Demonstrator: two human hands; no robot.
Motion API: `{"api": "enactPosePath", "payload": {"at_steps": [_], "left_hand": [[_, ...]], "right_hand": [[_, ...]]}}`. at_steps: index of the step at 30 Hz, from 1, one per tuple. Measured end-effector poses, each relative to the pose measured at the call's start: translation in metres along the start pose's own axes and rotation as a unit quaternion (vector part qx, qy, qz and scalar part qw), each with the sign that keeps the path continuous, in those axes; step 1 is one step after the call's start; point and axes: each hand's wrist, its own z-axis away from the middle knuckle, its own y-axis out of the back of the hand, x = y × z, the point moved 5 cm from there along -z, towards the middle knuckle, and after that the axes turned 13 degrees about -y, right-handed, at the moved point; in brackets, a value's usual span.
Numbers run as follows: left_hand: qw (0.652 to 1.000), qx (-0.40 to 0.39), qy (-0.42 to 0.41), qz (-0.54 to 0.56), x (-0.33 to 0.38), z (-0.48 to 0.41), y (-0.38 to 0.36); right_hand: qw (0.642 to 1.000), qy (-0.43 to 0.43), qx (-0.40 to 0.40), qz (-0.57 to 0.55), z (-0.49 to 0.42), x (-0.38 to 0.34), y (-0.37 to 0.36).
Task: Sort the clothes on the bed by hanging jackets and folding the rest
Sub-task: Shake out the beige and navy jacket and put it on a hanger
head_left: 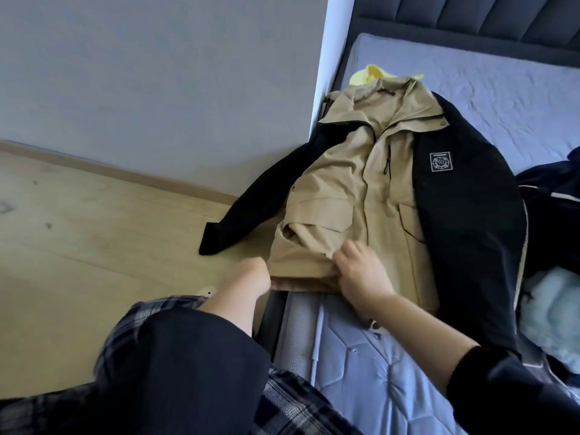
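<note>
One view, head camera: nothing looks hung or folded yet. Tan-and-black fabric jacket (386,189) lies flat at the edge of the lilac-sheeted bed (477,76), one black sleeve hanging over the side. Left hand (254,274) and right hand (361,273) both grip its bottom hem, fingers curled into the cloth. Yellow garment (373,73) pokes out under its collar. Dark navy clothes heap (552,189) and pale blue fluffy item (552,312) sit to the right. Judgement: early stage, most work left.

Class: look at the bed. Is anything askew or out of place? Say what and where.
The jacket lies crooked at the edge of the bed; its black sleeve hangs off over the floor. A yellow garment pokes from under its collar.
</note>
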Motion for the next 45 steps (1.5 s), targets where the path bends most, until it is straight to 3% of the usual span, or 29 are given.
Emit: {"api": "enactPosePath", "payload": {"at_steps": [2, 5, 8, 10, 12, 14, 16, 18, 20, 21, 24, 28, 32, 35, 36, 38, 40, 41, 42, 43, 45], "left_hand": [[0.996, -0.081, 0.008, -0.024, -0.007, 0.001, -0.023], [0.988, -0.149, -0.018, -0.031, -0.004, 0.002, -0.029], [0.991, -0.051, -0.111, 0.048, 0.006, -0.011, -0.02], [0.986, 0.041, -0.15, 0.063, 0.012, -0.013, -0.01], [0.987, 0.066, -0.139, 0.033, 0.012, -0.017, -0.008], [0.993, 0.063, -0.104, 0.01, 0.007, -0.018, -0.008], [0.993, 0.087, -0.078, 0.032, 0.001, -0.02, -0.005], [0.993, 0.087, -0.06, 0.047, -0.007, -0.023, -0.005], [0.998, 0.033, -0.053, 0.011, -0.014, -0.025, -0.011], [0.999, -0.002, -0.053, -0.01, -0.018, -0.025, -0.02], [0.997, -0.063, -0.031, -0.029, -0.029, -0.022, -0.04], [0.989, 0.069, 0.003, 0.132, -0.034, -0.037, -0.022], [0.954, 0.039, -0.025, 0.296, -0.02, -0.052, -0.028], [0.945, 0.05, -0.016, 0.324, -0.022, -0.058, -0.037], [0.931, 0.065, -0.007, 0.359, -0.024, -0.06, -0.035], [0.859, 0.068, 0.02, 0.508, -0.027, -0.059, -0.034], [0.763, 0.007, 0.063, 0.643, -0.027, -0.054, -0.037], [0.747, -0.033, 0.081, 0.659, -0.028, -0.049, -0.044], [0.761, -0.072, 0.098, 0.637, -0.028, -0.043, -0.05], [0.799, -0.105, 0.107, 0.582, -0.031, -0.038, -0.055], [0.921, -0.134, 0.077, 0.357, -0.035, -0.032, -0.055]], "right_hand": [[0.992, -0.009, -0.098, 0.074, 0.017, 0.002, -0.037], [0.994, -0.007, -0.103, -0.033, 0.03, -0.005, -0.041], [0.987, 0.024, -0.001, -0.16, 0.03, -0.014, -0.019], [0.983, 0.015, -0.004, -0.184, 0.027, -0.021, -0.015], [0.974, -0.009, -0.157, -0.165, 0.021, -0.028, -0.028], [0.93, -0.006, -0.355, -0.099, 0.016, -0.035, -0.039], [0.894, -0.051, -0.423, -0.14, -0.004, -0.036, -0.038], [0.904, -0.132, -0.331, -0.238, -0.046, -0.033, -0.03], [0.963, -0.127, -0.184, -0.154, -0.09, -0.032, -0.025], [0.98, -0.086, -0.16, -0.08, -0.105, -0.038, -0.029], [0.976, -0.007, -0.214, 0.051, -0.133, -0.053, -0.059], [0.956, 0.059, -0.242, 0.158, -0.155, -0.058, -0.088], [0.951, 0.077, -0.221, 0.201, -0.168, -0.051, -0.097], [0.953, 0.084, -0.197, 0.214, -0.174, -0.043, -0.097], [0.959, 0.071, -0.194, 0.197, -0.177, -0.039, -0.095], [0.978, -0.003, -0.187, 0.094, -0.188, -0.027, -0.086], [0.983, -0.116, -0.138, -0.041, -0.2, -0.01, -0.07], [0.976, -0.174, -0.079, -0.109, -0.206, 0.0, -0.058], [0.96, -0.228, -0.015, -0.164, -0.21, 0.012, -0.045], [0.942, -0.267, 0.033, -0.201, -0.213, 0.022, -0.036], [0.943, -0.272, 0.025, -0.191, -0.214, 0.028, -0.033]]}}
